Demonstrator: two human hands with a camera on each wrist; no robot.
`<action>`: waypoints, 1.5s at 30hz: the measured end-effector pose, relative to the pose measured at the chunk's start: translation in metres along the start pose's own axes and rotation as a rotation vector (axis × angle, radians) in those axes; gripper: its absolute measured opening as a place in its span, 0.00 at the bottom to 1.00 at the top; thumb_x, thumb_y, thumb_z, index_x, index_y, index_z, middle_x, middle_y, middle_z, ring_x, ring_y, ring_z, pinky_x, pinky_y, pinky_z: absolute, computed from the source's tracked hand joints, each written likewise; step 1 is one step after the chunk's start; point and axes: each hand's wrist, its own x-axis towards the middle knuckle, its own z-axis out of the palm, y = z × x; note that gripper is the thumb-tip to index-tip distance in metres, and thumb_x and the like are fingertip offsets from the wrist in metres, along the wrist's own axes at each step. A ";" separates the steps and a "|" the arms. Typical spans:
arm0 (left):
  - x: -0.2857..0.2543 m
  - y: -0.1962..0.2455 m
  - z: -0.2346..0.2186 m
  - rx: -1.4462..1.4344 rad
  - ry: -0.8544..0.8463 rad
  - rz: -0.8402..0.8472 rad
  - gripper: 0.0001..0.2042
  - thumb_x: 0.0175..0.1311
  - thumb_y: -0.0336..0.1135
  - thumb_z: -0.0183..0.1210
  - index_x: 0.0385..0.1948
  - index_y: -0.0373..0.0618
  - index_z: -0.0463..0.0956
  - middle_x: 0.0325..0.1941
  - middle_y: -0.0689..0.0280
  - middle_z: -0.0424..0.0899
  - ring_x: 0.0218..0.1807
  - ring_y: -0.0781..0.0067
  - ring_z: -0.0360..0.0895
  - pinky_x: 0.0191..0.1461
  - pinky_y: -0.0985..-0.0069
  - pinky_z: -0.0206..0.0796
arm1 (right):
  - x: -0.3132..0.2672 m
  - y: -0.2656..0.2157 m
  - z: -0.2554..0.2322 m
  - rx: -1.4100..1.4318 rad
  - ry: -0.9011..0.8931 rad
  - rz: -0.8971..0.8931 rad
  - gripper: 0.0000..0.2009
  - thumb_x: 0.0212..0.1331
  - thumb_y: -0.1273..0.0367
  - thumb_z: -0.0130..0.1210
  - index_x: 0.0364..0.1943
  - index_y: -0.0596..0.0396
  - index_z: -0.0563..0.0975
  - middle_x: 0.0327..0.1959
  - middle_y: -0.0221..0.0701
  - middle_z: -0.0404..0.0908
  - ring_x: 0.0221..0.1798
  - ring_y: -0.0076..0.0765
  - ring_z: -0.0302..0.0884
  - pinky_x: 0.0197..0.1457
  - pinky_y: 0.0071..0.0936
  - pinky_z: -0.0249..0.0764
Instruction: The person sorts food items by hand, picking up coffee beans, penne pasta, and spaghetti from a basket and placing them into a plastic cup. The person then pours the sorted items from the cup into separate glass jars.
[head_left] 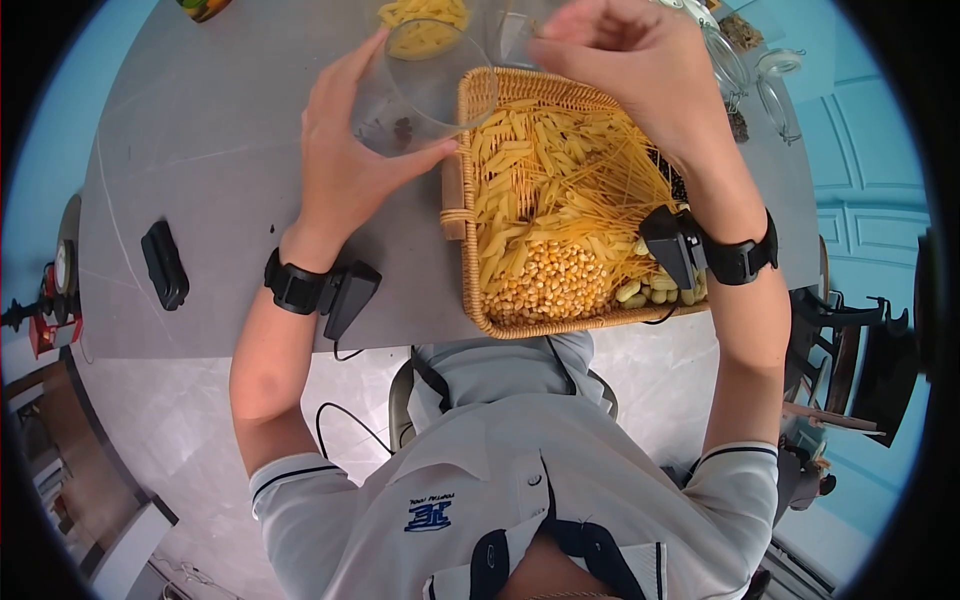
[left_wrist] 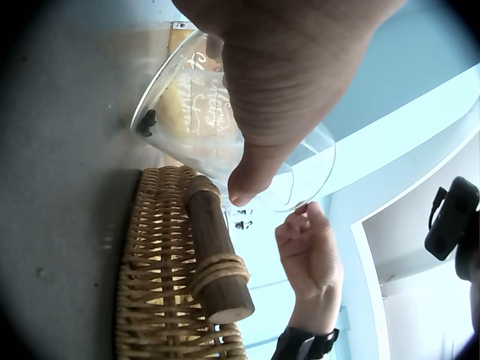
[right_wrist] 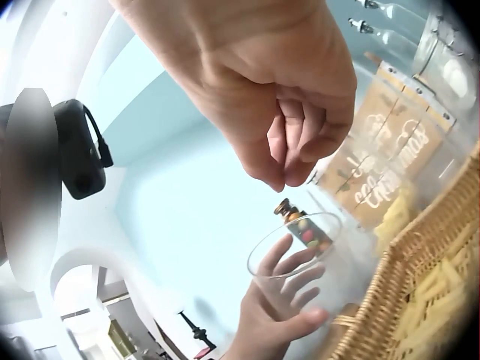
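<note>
Looks to us like pretty early going: the clear glass (head_left: 440,85) has only a few dark bits (head_left: 403,130) at the bottom, while the wicker basket (head_left: 562,326) right next to it is loaded with pasta (head_left: 515,155), corn kernels (head_left: 560,275) and peanuts (head_left: 660,290). So nearly all of the glass is unfilled, if filling it is the idea. It's by the basket's far left corner, over the grey surface (head_left: 210,200); can't tell if it's actually standing on it. Our left hand (head_left: 345,150) has the glass gripped from the side, fingers round the far side and thumb near the basket. Our right hand (head_left: 650,75) hangs palm-down near the open rim, wrist bent, fingertips pinched narrow. We see nothing between those tips, but can't rule out something tiny.
</note>
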 end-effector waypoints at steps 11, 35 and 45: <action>-0.001 -0.004 0.004 -0.031 0.052 0.027 0.47 0.39 0.42 0.82 0.68 0.51 0.67 0.64 0.63 0.77 0.64 0.59 0.73 0.67 0.62 0.63 | -0.012 0.027 0.006 -0.090 -0.068 -0.096 0.05 0.55 0.74 0.65 0.35 0.61 0.86 0.31 0.34 0.88 0.33 0.29 0.84 0.42 0.24 0.79; 0.000 -0.002 0.001 0.012 0.008 0.009 0.48 0.40 0.35 0.81 0.69 0.43 0.65 0.65 0.58 0.75 0.67 0.61 0.73 0.70 0.65 0.64 | -0.045 0.031 0.041 -0.737 -0.499 0.070 0.11 0.49 0.65 0.71 0.27 0.57 0.82 0.38 0.38 0.81 0.52 0.50 0.76 0.53 0.41 0.72; 0.001 0.000 0.000 0.016 0.019 0.021 0.48 0.40 0.36 0.81 0.69 0.45 0.65 0.64 0.58 0.76 0.66 0.61 0.73 0.70 0.66 0.64 | -0.034 0.035 0.045 -0.656 -0.607 0.115 0.07 0.48 0.71 0.67 0.29 0.56 0.81 0.34 0.40 0.83 0.52 0.50 0.77 0.54 0.42 0.74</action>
